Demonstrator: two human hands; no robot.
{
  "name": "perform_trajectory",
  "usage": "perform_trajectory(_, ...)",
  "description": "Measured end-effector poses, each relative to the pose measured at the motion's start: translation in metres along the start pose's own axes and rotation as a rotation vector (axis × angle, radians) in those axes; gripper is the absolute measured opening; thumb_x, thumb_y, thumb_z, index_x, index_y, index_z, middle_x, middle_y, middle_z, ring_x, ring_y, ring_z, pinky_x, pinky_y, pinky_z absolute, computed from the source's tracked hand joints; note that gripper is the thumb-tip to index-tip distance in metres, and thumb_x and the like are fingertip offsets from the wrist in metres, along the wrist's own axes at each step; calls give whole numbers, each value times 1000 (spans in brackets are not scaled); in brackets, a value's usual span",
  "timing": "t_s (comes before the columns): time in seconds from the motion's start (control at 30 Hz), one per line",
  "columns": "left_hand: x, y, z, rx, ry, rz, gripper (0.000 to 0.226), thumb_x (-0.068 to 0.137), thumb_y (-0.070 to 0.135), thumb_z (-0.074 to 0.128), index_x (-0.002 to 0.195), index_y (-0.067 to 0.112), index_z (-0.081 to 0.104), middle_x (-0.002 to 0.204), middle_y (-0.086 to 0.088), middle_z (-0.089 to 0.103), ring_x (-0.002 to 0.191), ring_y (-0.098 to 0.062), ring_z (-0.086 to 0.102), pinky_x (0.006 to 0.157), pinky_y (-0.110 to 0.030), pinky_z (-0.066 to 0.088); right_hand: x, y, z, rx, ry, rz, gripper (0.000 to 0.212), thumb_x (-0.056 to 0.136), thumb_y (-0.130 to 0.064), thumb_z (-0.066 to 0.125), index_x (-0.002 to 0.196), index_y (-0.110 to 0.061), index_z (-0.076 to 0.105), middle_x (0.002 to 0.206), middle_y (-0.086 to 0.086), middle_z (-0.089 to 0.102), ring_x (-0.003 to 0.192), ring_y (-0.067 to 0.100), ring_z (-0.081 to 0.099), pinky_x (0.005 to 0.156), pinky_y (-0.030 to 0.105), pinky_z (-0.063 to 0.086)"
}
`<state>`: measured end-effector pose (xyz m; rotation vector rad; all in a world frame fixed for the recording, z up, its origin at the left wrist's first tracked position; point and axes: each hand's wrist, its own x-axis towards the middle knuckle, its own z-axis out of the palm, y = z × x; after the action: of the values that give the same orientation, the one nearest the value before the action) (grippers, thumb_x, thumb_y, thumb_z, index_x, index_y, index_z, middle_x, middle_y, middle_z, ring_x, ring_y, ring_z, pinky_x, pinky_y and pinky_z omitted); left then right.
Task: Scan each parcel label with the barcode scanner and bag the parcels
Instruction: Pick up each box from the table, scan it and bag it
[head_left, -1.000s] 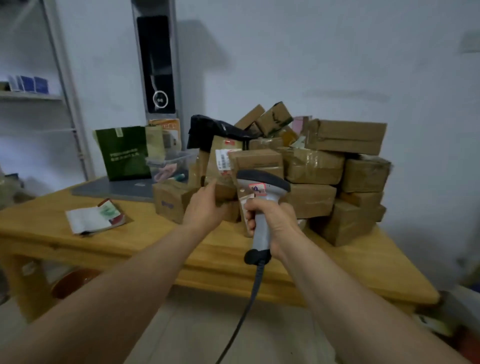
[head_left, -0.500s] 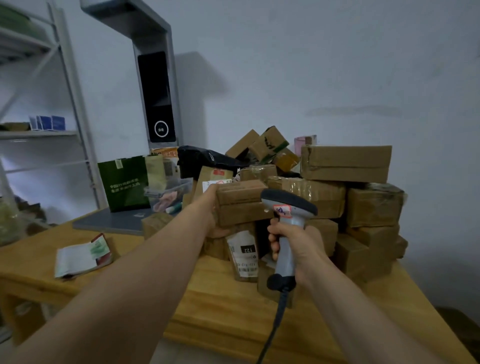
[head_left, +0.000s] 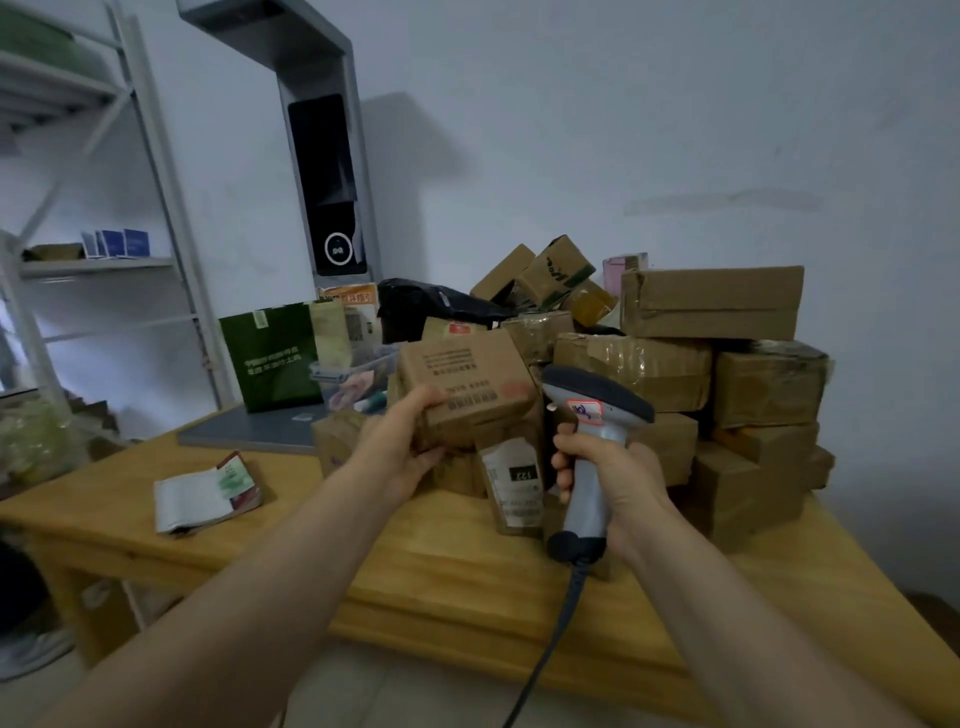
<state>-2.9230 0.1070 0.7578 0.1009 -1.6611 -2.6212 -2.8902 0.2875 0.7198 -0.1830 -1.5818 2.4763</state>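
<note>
My left hand (head_left: 396, 450) grips a small brown cardboard parcel (head_left: 467, 384) by its near left corner, lifted above the pile and tilted, its printed top face toward me. My right hand (head_left: 610, 470) holds the grey barcode scanner (head_left: 592, 441) by its handle, upright, its dark head just right of the parcel; the cord hangs down past the table edge. A pile of brown parcels (head_left: 711, 301) covers the right half of the wooden table (head_left: 452, 566). One parcel with a white label (head_left: 511, 483) leans between my hands.
A green paper bag (head_left: 270, 358) and a clear plastic bin (head_left: 353, 376) stand at the back left on a grey mat (head_left: 244, 434). A booklet (head_left: 205, 493) lies on the left. A metal shelf (head_left: 98, 260) and a tall grey kiosk (head_left: 327, 182) stand behind.
My left hand has lifted the small parcel out of the pile and tipped its top face toward me. The scanner in my right hand stayed beside it; the view rose and moved closer.
</note>
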Motion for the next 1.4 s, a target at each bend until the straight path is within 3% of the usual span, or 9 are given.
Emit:
perform_trajectory(0.1, -19, -17, -46, 322, -1, 234, 64, 73, 8, 78, 130, 12, 49, 117, -4, 64, 105, -17, 63, 84, -30, 53, -20, 10, 9, 17, -3, 8, 5, 82, -3, 70, 86, -3, 67, 64, 12, 66, 50, 18, 58, 45, 25, 48)
perform_trajectory(0.23, -41, -53, -96, 742, 82, 474, 93, 60, 10, 89, 135, 21, 35, 121, 13, 43, 115, -5, 44, 94, -24, 48, -46, 31, 22, 31, -5, 44, 9, 83, -8, 71, 86, -3, 66, 77, 17, 70, 65, 24, 66, 61, 33, 54)
perform_trajectory(0.37, -52, -87, -128, 970, 39, 605, 94, 61, 14, 89, 133, 29, 31, 126, 12, 33, 118, 0, 34, 94, -13, 37, -60, 65, 29, 28, 26, 79, 20, 81, -14, 74, 97, -5, 65, 90, 16, 70, 83, 27, 69, 69, 35, 56)
perform_trajectory(0.63, -56, -125, -154, 1327, -121, 565, 85, 78, 6, 74, 140, 40, 27, 151, 0, -3, 142, -29, 18, 110, -36, 33, -73, 118, 33, -29, 44, 219, 30, 76, -21, 79, 100, -21, 61, 107, 8, 63, 103, 28, 61, 74, 41, 58)
perform_trajectory(0.8, -63, -134, -148, 747, -168, 292, 81, 79, 16, 69, 140, 37, 19, 140, 4, 35, 130, -16, 38, 102, -30, 39, -74, 129, 31, -27, 41, 247, 28, 78, -18, 77, 100, -17, 61, 104, 8, 67, 99, 26, 62, 81, 47, 56)
perform_trajectory(0.93, -54, -138, -137, 322, 43, -122, 55, 85, 39, 66, 134, 18, 50, 126, -1, 62, 114, -22, 57, 105, -45, 42, -71, 131, 29, -15, 64, 234, 23, 79, -16, 76, 95, -18, 59, 107, 9, 66, 103, 27, 60, 84, 46, 54)
perform_trajectory(1.1, -50, -137, -138, 189, -14, -328, 51, 87, 23, 67, 130, 28, 39, 107, -2, 59, 100, -25, 54, 102, -53, 35, -71, 133, 25, -43, 41, 223, 23, 79, -17, 77, 98, -18, 63, 105, 9, 69, 98, 26, 63, 80, 45, 56)
perform_trajectory(1.3, -51, -114, -147, 91, 8, -256, 42, 83, 11, 69, 119, 26, 53, 118, -11, 65, 106, -29, 62, 78, -43, 54, -76, 130, 23, -49, 47, 178, 24, 78, -18, 77, 97, -20, 63, 99, 4, 67, 95, 22, 62, 88, 46, 54)
perform_trajectory(1.4, -39, -83, -161, 234, 88, -174, 48, 76, 21, 76, 118, 33, 58, 121, -7, 63, 116, -29, 56, 95, -54, 47, -82, 128, 24, -85, -3, 149, 29, 79, -17, 77, 104, -13, 63, 101, 7, 68, 92, 22, 66, 78, 39, 58)
